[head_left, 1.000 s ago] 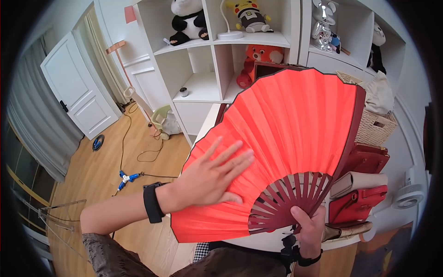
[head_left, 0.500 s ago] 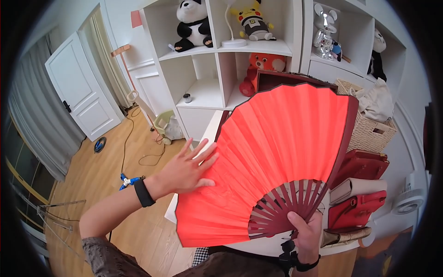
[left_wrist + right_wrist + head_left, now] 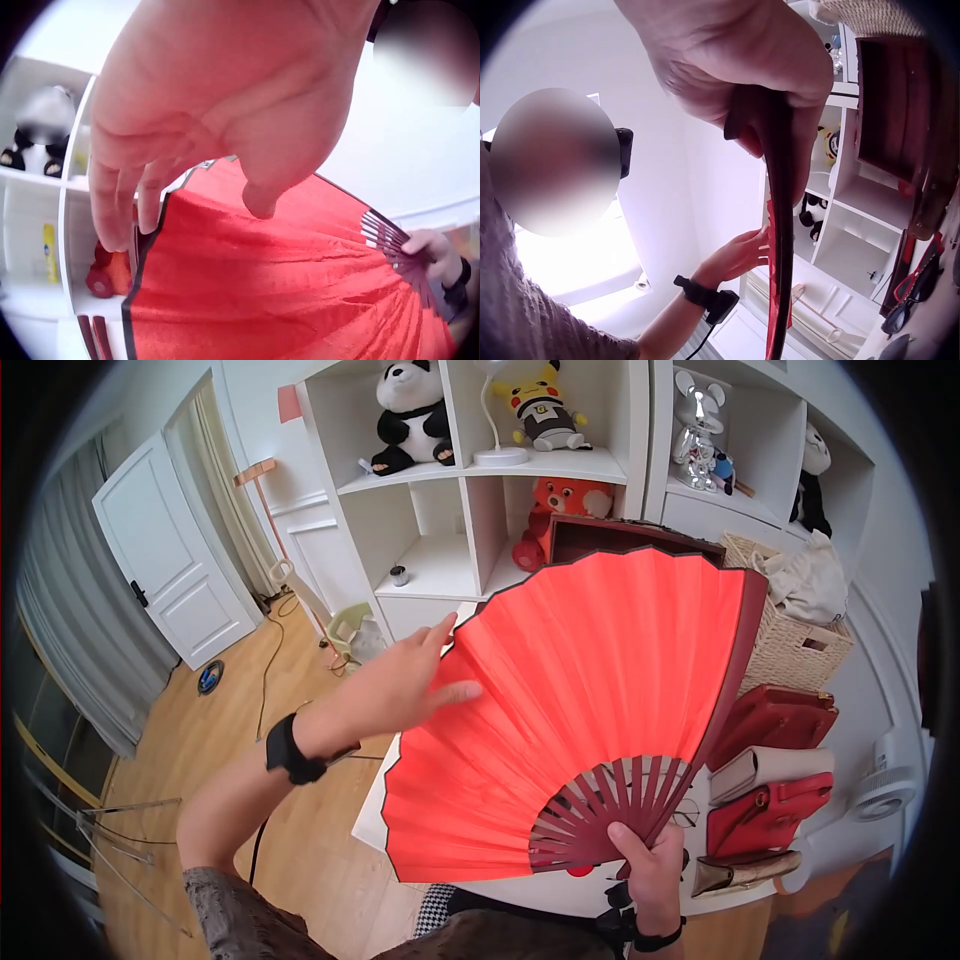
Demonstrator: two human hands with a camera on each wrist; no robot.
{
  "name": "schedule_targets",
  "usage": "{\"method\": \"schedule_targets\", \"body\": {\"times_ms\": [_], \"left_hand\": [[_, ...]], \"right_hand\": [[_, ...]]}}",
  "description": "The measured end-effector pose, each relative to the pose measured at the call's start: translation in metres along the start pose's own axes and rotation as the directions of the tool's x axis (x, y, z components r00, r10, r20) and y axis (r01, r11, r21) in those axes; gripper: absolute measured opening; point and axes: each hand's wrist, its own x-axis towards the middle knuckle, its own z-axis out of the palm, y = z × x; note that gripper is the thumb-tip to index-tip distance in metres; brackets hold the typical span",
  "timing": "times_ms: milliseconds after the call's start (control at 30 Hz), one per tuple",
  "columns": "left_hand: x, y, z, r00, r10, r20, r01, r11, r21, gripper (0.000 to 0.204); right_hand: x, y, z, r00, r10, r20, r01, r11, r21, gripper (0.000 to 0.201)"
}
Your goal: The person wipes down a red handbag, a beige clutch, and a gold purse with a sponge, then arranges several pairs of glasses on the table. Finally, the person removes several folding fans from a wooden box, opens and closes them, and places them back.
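A large red folding fan (image 3: 590, 670) is spread wide in front of me, with dark reddish-brown ribs (image 3: 600, 815) and a dark edging. At the pivot end my right hand (image 3: 655, 870) grips it, the thumb lying across the ribs; the right wrist view shows the fan (image 3: 780, 225) edge-on below that hand. My left hand (image 3: 385, 685) is at the fan's upper left border, thumb in front of the cloth. In the left wrist view its long fingers (image 3: 112, 210) hang fairly straight by the dark edging, apart from the thumb.
Red handbags (image 3: 775, 810), a cream bag (image 3: 770, 765) and eyeglasses (image 3: 687, 813) lie right of the fan on a white table (image 3: 700, 900). Behind it stand an open dark red box (image 3: 630, 540), a woven basket (image 3: 800, 645) and white shelves (image 3: 430, 560) with plush toys. A fan heater-like white appliance (image 3: 880, 790) stands far right.
My left hand has slid from the middle of the red cloth leftward, then up to the fan's upper left border. The right hand keeps its grip; the fan has shifted slightly left and down.
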Motion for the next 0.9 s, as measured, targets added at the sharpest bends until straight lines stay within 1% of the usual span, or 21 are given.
{"method": "schedule_targets", "body": {"times_ms": [33, 67, 100, 167, 200, 233, 300, 333, 400, 433, 500, 567, 633, 667, 700, 733, 767, 833, 867, 900], "left_hand": [[0.005, -0.007, 0.004, 0.999, -0.022, -0.03, 0.018, 0.991, -0.134, 0.077], [0.011, -0.015, 0.007, 0.997, -0.047, -0.055, 0.031, 0.964, -0.264, 0.07], [0.016, -0.023, 0.009, 0.997, -0.046, -0.054, 0.03, 0.964, -0.264, 0.07], [0.023, -0.04, 0.012, 0.996, -0.08, 0.044, 0.089, 0.953, -0.291, 0.052], [0.021, -0.044, 0.014, 0.998, -0.057, 0.012, 0.056, 0.887, -0.458, 0.044], [0.021, -0.047, 0.015, 0.998, -0.054, 0.015, 0.055, 0.887, -0.458, 0.044], [0.021, -0.048, 0.013, 0.994, -0.088, 0.066, 0.108, 0.885, -0.452, 0.041], [0.02, -0.045, 0.012, 0.994, -0.087, 0.068, 0.109, 0.885, -0.453, 0.041], [0.016, -0.038, 0.005, 0.989, -0.139, 0.052, 0.147, 0.972, -0.186, 0.035], [0.011, -0.036, 0.001, 0.989, -0.138, 0.058, 0.146, 0.972, -0.185, 0.035], [-0.003, -0.036, -0.005, 0.993, -0.118, -0.019, 0.112, 0.971, -0.212, 0.03], [-0.024, -0.036, -0.012, 0.984, -0.126, -0.124, 0.111, 0.986, -0.121, 0.019], [-0.054, -0.013, -0.02, 0.973, -0.13, -0.193, 0.106, 0.986, -0.127, 0.014], [-0.071, 0.002, -0.021, 0.982, -0.135, -0.131, 0.112, 0.979, -0.169, 0.015], [-0.089, 0.016, -0.019, 0.988, -0.14, -0.063, 0.124, 0.97, -0.208, 0.016], [-0.108, 0.025, -0.012, 0.997, -0.079, 0.011, 0.08, 0.963, -0.256, 0.018], [-0.123, 0.032, -0.003, 0.997, -0.016, 0.08, 0.039, 0.951, -0.305, 0.02], [-0.144, 0.043, 0.019, 0.965, 0.056, 0.257, 0.039, 0.936, -0.349, 0.023], [-0.151, 0.045, 0.032, 0.963, 0.055, 0.263, 0.043, 0.934, -0.354, 0.023], [-0.154, 0.043, 0.05, 0.926, 0.135, 0.351, 0.006, 0.928, -0.372, 0.025]], "right_hand": [[-0.001, 0.001, -0.001, 0.999, -0.039, 0.013, 0.039, 0.999, -0.003, 0.018], [-0.001, 0.0, -0.002, 0.999, -0.039, 0.011, 0.039, 0.999, -0.004, 0.018], [-0.002, -0.001, -0.003, 0.999, -0.023, 0.027, 0.023, 1.0, -0.004, 0.017], [-0.004, -0.006, -0.004, 0.999, -0.005, 0.042, 0.005, 1.0, -0.003, 0.017], [-0.005, -0.011, -0.004, 0.997, 0.06, 0.052, -0.058, 0.998, -0.032, 0.017], [-0.005, -0.013, -0.003, 0.991, 0.124, 0.06, -0.12, 0.991, -0.061, 0.017], [-0.005, -0.01, -0.001, 0.991, 0.115, 0.062, -0.11, 0.991, -0.076, 0.017], [-0.004, -0.009, 0.0, 0.992, 0.104, 0.069, -0.097, 0.991, -0.093, 0.017], [-0.003, -0.008, 0.001, 0.993, 0.096, 0.073, -0.087, 0.99, -0.115, 0.018], [-0.004, -0.007, 0.001, 0.993, 0.088, 0.076, -0.077, 0.988, -0.136, 0.018], [-0.004, -0.008, 0.001, 0.995, 0.08, 0.06, -0.071, 0.988, -0.137, 0.019], [-0.002, -0.011, 0.001, 0.997, 0.069, 0.041, -0.062, 0.988, -0.142, 0.021], [-0.001, -0.017, 0.003, 0.992, 0.112, -0.065, -0.117, 0.99, -0.081, 0.023], [0.0, -0.013, 0.003, 0.99, 0.116, -0.078, -0.123, 0.989, -0.086, 0.023], [0.002, -0.006, 0.003, 0.99, 0.06, -0.131, -0.066, 0.997, -0.044, 0.025], [0.002, -0.001, 0.005, 0.983, 0.005, -0.181, -0.005, 1.0, -0.003, 0.027], [0.003, 0.0, 0.008, 0.983, 0.01, -0.184, -0.01, 1.0, -0.003, 0.027], [0.004, -0.001, 0.014, 0.97, 0.014, -0.242, 0.013, 0.994, 0.108, 0.028], [0.003, -0.001, 0.016, 0.97, 0.021, -0.242, 0.005, 0.994, 0.105, 0.028], [0.002, 0.0, 0.018, 0.973, 0.052, -0.224, -0.01, 0.983, 0.185, 0.024]]}}
